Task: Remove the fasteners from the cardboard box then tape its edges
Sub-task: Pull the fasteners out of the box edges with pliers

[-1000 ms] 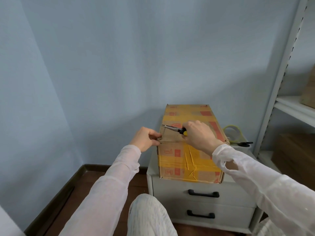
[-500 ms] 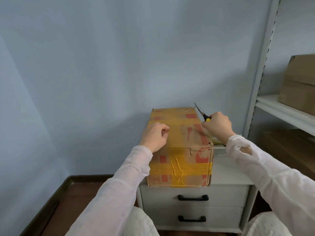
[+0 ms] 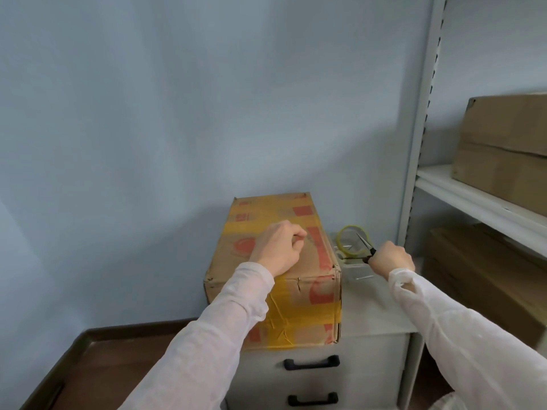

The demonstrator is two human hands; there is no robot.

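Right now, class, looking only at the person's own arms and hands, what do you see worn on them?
Both arms wear long, thin, white, slightly see-through sleeves reaching the wrists. The right sleeve has a small opening near its cuff. The left hand and right hand are bare: no gloves, rings or watch visible.

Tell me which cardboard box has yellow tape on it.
The cardboard box on the drawer cabinet, under the left hand. The boxes on the shelf at right are plain brown.
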